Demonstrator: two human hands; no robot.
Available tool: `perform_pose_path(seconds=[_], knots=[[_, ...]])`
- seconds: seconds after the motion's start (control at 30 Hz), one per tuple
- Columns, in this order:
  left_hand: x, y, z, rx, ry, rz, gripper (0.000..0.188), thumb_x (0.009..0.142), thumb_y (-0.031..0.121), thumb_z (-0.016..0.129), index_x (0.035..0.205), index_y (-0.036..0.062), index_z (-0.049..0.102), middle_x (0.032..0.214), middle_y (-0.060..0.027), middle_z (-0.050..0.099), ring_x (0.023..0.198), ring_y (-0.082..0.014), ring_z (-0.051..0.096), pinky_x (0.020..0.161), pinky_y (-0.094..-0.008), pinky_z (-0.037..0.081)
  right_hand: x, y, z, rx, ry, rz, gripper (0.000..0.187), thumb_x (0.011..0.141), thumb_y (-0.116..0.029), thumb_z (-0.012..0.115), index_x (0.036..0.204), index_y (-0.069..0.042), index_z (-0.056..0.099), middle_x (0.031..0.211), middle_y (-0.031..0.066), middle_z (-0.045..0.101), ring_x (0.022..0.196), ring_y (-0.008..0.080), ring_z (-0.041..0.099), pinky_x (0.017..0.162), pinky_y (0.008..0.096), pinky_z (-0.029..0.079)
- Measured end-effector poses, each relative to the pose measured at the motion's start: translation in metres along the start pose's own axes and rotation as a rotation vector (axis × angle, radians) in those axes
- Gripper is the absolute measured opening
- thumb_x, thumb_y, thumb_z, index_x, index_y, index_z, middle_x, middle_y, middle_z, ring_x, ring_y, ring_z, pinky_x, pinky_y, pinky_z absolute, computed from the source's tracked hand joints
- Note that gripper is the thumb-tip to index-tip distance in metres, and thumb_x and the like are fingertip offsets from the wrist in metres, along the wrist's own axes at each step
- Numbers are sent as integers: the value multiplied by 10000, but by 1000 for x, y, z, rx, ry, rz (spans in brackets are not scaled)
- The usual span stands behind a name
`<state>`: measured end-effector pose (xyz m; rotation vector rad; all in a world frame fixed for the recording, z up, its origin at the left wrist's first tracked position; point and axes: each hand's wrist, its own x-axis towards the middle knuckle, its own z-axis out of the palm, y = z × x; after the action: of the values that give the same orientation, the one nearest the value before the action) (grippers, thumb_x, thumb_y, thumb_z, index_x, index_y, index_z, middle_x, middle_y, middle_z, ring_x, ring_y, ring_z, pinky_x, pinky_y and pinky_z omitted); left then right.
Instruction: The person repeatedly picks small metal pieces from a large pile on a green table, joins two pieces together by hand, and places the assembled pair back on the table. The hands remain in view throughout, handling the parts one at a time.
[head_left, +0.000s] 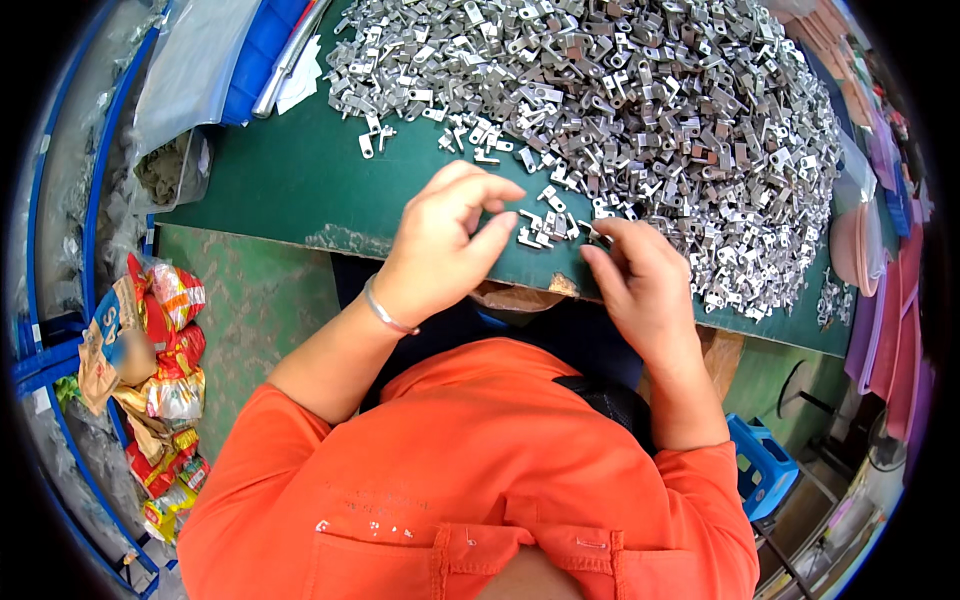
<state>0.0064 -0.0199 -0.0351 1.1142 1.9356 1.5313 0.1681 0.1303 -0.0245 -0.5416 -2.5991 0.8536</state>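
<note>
Small silvery metal brackets with holes form a large pile on the green table. A few loose brackets lie near the front edge, between my hands. Left of them is my left hand, its fingers bent and its thumb apart from the index finger, with nothing visible between them. To their right, my right hand is half curled, and a small metal bracket shows at its index finger and thumb. The curled fingers partly hide that bracket.
At the left stand a blue bin and a clear plastic tub. A metal rod lies beside the bin. Colourful packets hang by the blue rack. A blue stool is at the lower right, pink sheets at the far right.
</note>
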Motion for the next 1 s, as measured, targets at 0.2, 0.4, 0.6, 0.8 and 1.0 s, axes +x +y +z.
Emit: perform_pose_path(seconds=[0.2,0.4,0.6,0.8,1.0], knots=[[6,-9,10,344,-45,239,142,839,44,665,976,8,656,877,-109,580,727,-259,589,658,-325,484,3,-2,17,-52,32,-96,157,803,-19,705,952,-26,653,751,108,595,630,266,583,574,346,479],[5,-3,0,362,-131,163,106,826,25,648,931,10,642,851,-110,581,718,-253,591,641,-333,480,4,6,10,618,82,95,48,864,-61,662,899,-38,637,724,46,597,611,147,571,501,244,424],[4,3,1,356,-129,180,96,785,18,650,873,18,613,817,-100,568,674,-230,565,606,-330,464,16,3,7,681,-88,115,66,886,-64,600,938,-30,619,778,30,613,616,103,559,471,238,398],[3,10,2,348,-186,70,100,776,27,658,859,13,604,826,-107,569,692,-261,562,623,-356,466,14,-7,15,-41,-78,-187,199,812,-13,615,1000,-78,605,804,101,566,713,325,629,587,419,523],[0,-2,9,392,-128,191,132,781,48,678,874,11,591,829,-119,567,749,-297,576,670,-386,478,15,-8,4,-34,-52,-127,208,816,-9,605,1013,-78,610,856,100,572,708,329,626,593,428,513]])
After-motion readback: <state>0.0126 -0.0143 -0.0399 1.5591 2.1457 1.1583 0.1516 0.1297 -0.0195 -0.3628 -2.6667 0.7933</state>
